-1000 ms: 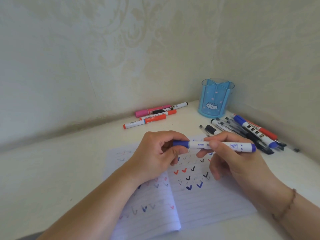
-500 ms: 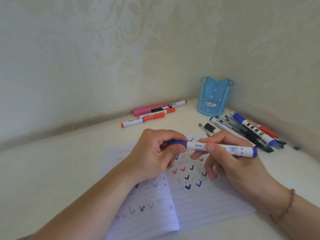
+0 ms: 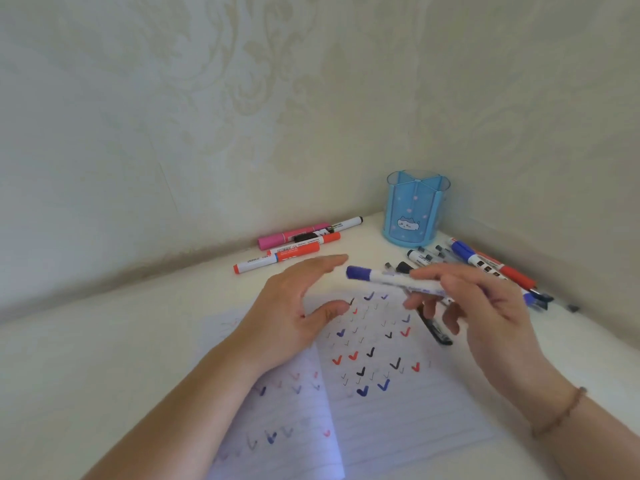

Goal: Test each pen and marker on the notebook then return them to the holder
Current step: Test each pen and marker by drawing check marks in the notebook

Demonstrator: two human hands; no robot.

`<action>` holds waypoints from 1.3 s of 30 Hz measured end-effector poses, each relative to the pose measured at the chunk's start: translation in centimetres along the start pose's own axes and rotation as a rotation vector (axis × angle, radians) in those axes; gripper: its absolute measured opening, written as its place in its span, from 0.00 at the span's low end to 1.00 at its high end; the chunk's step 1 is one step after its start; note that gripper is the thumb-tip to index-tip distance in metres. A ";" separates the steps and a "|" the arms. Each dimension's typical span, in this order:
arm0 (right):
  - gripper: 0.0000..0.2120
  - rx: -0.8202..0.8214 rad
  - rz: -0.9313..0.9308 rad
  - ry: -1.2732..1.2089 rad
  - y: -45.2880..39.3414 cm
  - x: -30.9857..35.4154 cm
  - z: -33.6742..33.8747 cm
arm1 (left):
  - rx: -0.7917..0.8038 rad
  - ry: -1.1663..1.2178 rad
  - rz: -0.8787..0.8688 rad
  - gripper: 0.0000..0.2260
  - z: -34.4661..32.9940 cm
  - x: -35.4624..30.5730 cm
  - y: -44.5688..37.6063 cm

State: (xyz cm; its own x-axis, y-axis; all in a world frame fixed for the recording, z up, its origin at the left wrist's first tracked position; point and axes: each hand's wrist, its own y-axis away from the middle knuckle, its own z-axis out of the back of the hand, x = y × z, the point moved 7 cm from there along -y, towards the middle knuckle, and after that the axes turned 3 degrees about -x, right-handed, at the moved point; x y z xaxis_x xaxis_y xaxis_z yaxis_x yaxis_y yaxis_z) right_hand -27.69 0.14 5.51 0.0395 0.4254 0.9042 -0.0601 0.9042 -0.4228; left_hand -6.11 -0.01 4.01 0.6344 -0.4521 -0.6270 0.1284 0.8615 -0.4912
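My right hand [image 3: 485, 313] grips a white marker with a blue cap [image 3: 384, 277], held level above the open notebook [image 3: 398, 403]. The cap points left toward my left hand [image 3: 294, 306], which hovers open beside it, fingers apart, touching nothing. The notebook's lined pages carry several red, blue and black check marks. A black pen [image 3: 434, 329] lies on the page under my right fingers. The blue translucent holder [image 3: 414, 211] with a cat picture stands upright in the corner, with nothing inside that I can see.
Pink, red and black-capped markers [image 3: 298, 244] lie in a row along the back wall. A pile of pens and markers [image 3: 485, 268] lies to the right of the holder, against the side wall. Walls close off the desk at the back and right.
My left hand has let go of the marker's blue-capped end and opened, drawing slightly left. My right hand still holds the marker and has lifted a little.
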 end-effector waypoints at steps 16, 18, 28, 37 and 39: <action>0.08 -0.237 -0.052 1.192 -1.3 -2.7 5.7 | -0.125 -0.649 0.613 0.20 4.7 9.6 0.3; 0.07 -0.260 -0.010 1.177 -1.3 -2.6 5.7 | -0.112 -0.679 0.625 0.17 4.8 9.6 0.4; 0.10 0.010 0.076 0.401 -0.6 0.3 0.2 | -0.295 -0.048 0.062 0.09 4.1 2.4 -0.7; 0.09 0.094 0.076 0.557 0.1 0.0 -1.1 | -0.110 0.292 -0.056 0.12 1.8 -1.3 0.5; 0.15 0.155 0.169 0.687 0.4 0.2 -2.0 | -0.046 0.468 -0.062 0.22 1.1 -2.0 0.7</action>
State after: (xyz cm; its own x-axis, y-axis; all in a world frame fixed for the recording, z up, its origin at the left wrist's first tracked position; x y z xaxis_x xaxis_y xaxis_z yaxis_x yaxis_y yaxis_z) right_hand -25.76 0.66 5.38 0.6324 0.5321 0.5630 -0.2592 0.8302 -0.4935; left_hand -6.42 1.74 5.62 0.2140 -0.5670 -0.7955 0.1150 0.8233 -0.5559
